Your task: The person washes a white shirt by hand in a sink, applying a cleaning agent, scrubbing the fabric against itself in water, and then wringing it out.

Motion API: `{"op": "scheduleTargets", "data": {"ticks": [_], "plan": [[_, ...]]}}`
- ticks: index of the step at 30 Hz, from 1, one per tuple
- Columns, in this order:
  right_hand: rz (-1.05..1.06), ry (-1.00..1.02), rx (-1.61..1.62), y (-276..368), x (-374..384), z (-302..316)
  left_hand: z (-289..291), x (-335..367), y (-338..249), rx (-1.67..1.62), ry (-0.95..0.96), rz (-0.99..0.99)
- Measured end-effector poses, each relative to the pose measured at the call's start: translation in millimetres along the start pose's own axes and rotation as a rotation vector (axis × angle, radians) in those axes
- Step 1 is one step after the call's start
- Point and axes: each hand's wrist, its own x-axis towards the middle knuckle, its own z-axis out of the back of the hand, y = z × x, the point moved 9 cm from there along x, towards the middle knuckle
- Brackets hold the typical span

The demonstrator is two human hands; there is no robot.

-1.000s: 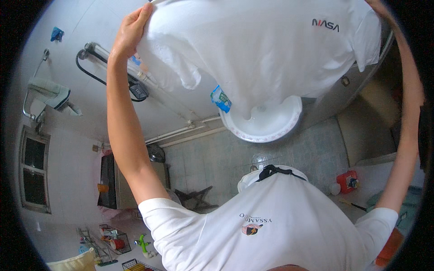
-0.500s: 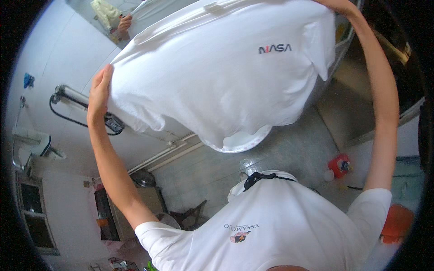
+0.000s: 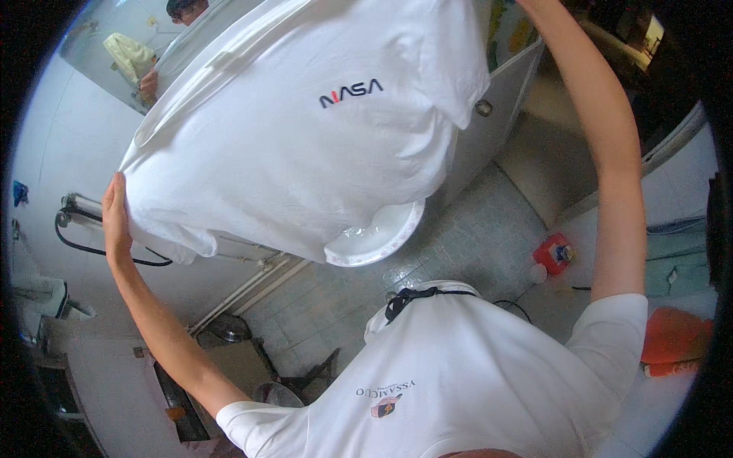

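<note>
A white T-shirt (image 3: 290,145) with a small dark-and-red print hangs spread out in front of me, inside the upper part of the head view. At its left edge my left hand (image 3: 116,217) is closed, pinching the fabric between thumb and fingers. My right arm is raised high toward the shirt's far right side. Only the wrist end of my right hand (image 3: 534,6) shows at the top border; its fingers lie outside the picture. Below the shirt's hem, a white basin (image 3: 408,233) with a patterned rim is partly covered by the cloth.
A mirror (image 3: 95,53) at upper left reflects a yellow cloth and a person. White pipes (image 3: 256,286) run along the left wall, below a black hose (image 3: 84,246). A door with a round knob (image 3: 483,108) stands at right. A red container (image 3: 552,253) sits on the tiled floor.
The T-shirt and both my hands have shifted left in the picture. My left hand now sits lower, and my right hand has slipped mostly past the top border.
</note>
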Motion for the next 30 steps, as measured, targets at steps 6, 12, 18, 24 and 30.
{"op": "scheduleTargets", "data": {"ticks": [6, 12, 18, 24, 30], "plan": [[0.104, -0.038, -0.099, 0, 6, -3, 19, -1, 0, 0.034, -0.085, -0.062], [0.228, -0.09, -0.185, -3, 14, -5, 37, 3, -9, 0.302, -0.167, -0.118], [0.23, -0.22, -0.208, -10, 22, 1, 46, 6, -23, 0.506, -0.292, -0.123], [0.133, -0.288, -0.051, -3, 29, -1, 58, 11, -25, 0.642, -0.439, -0.088], [0.103, -0.229, 0.329, 5, 24, -30, 59, 5, -33, 0.525, -0.48, -0.051]]}}
